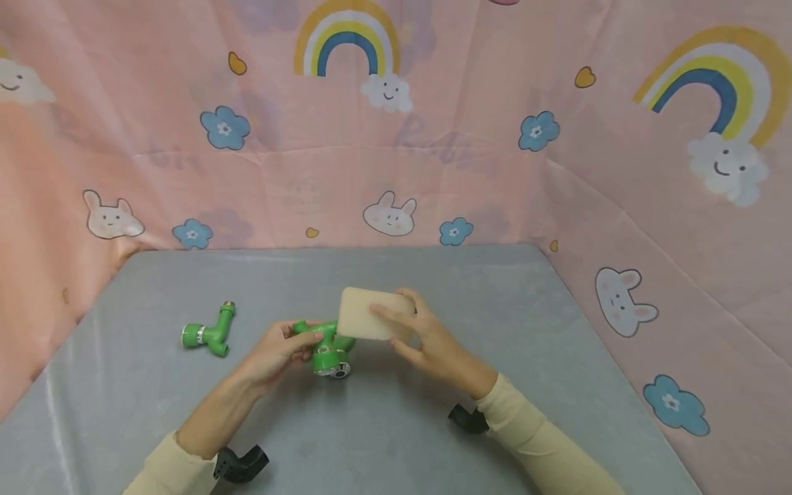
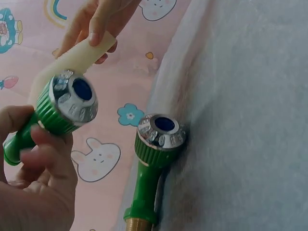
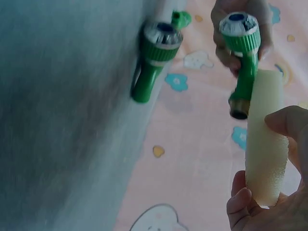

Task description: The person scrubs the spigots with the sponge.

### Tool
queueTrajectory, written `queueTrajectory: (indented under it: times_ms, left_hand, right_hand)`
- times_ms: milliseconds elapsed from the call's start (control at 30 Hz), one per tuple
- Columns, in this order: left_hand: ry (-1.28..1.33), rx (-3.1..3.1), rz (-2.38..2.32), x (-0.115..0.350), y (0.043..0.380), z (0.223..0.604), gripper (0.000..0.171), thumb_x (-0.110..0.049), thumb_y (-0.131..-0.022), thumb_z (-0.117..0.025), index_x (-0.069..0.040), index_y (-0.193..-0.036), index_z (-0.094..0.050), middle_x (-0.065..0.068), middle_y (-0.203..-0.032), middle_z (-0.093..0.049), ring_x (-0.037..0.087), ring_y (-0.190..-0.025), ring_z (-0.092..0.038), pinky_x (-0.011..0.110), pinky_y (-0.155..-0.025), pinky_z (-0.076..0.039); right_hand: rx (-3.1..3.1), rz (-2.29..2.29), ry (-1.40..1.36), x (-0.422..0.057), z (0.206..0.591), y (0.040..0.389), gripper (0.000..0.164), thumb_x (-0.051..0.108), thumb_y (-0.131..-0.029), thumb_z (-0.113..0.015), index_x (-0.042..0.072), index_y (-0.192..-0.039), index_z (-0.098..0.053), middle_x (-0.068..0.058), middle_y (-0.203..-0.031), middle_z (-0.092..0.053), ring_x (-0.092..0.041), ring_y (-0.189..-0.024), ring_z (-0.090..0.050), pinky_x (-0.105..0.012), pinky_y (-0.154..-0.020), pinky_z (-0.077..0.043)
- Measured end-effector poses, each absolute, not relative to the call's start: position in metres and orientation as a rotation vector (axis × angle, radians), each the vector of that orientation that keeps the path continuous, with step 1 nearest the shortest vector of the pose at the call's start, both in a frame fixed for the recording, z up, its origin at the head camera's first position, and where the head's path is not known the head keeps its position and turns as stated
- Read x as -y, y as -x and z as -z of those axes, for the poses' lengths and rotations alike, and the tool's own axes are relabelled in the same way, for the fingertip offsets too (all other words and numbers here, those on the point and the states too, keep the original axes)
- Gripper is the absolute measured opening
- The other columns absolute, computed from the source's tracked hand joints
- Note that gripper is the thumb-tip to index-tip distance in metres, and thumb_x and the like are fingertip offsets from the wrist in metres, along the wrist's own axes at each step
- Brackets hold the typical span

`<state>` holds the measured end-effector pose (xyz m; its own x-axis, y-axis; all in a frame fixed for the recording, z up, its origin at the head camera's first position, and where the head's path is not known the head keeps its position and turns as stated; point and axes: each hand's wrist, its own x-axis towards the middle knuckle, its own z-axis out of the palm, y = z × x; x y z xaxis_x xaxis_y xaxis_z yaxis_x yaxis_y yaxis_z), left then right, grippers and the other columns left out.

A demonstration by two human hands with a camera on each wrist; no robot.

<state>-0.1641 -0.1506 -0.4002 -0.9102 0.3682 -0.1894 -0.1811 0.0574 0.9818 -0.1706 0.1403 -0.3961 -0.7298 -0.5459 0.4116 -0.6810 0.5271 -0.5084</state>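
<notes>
In the head view my left hand (image 1: 281, 354) grips a green tap (image 1: 326, 357) with a ribbed green and silver knob. My right hand (image 1: 423, 337) holds a cream sponge (image 1: 368, 313) by its right end. The sponge lies against or close beside the tap's body; the right wrist view shows it next to the brass end. A second green tap (image 2: 148, 180) lies on the table near my hands, its knob dark blue at the centre. In the head view this one is mostly hidden by the held tap and sponge.
Another green tap (image 1: 210, 335) lies on the grey table (image 1: 396, 440) to the left of my left hand. Black wrist mounts (image 1: 241, 465) sit at both sleeves. A pink patterned cloth (image 1: 297, 185) rises behind the table and along its sides.
</notes>
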Motion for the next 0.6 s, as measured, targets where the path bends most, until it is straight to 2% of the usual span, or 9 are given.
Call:
queueTrajectory:
  times_ms: [167, 367, 500, 600]
  left_hand:
    - [-0.106, -2.132, -1.829, 0.151, 0.167, 0.403, 0.045, -0.024, -0.103, -0.058, 0.01, -0.134, -0.056, -0.009, -0.09, -0.073, 0.004, -0.079, -0.062, 0.022, -0.071, -0.051]
    - [-0.313, -2.158, -1.803, 0.143, 0.164, 0.411, 0.047, -0.026, -0.109, -0.045, 0.016, -0.129, -0.052, 0.019, -0.104, -0.075, 0.009, -0.082, -0.07, 0.024, -0.075, -0.058]
    - [-0.432, -2.035, -1.787, 0.139, 0.16, 0.41, 0.05, -0.029, -0.112, -0.036, 0.013, -0.138, -0.044, 0.018, -0.111, -0.071, 0.012, -0.092, -0.07, 0.027, -0.083, -0.058]
    - [-0.473, -1.97, -1.787, 0.139, 0.157, 0.407, 0.049, -0.026, -0.111, -0.035, 0.012, -0.142, -0.041, 0.013, -0.115, -0.066, 0.011, -0.098, -0.066, 0.027, -0.089, -0.056]
  right_hand:
    - [2.566, -1.022, -0.982, -0.146, 0.395, 0.174, 0.058, 0.006, -0.092, -0.071, 0.022, -0.146, -0.056, -0.021, -0.149, -0.036, -0.037, -0.13, -0.048, -0.046, -0.095, -0.055]
    - [2.478, -0.99, -1.089, -0.137, 0.394, 0.166, 0.057, 0.01, -0.092, -0.072, 0.019, -0.145, -0.055, -0.022, -0.145, -0.041, -0.035, -0.125, -0.053, -0.041, -0.089, -0.058]
    - [2.5, -1.009, -1.131, -0.129, 0.397, 0.159, 0.058, 0.012, -0.094, -0.071, 0.022, -0.148, -0.053, -0.022, -0.148, -0.039, -0.034, -0.124, -0.054, -0.042, -0.091, -0.057]
    - [2.541, -1.039, -1.099, -0.125, 0.4, 0.156, 0.059, 0.011, -0.095, -0.07, 0.023, -0.149, -0.052, -0.021, -0.15, -0.037, -0.033, -0.127, -0.052, -0.045, -0.095, -0.055]
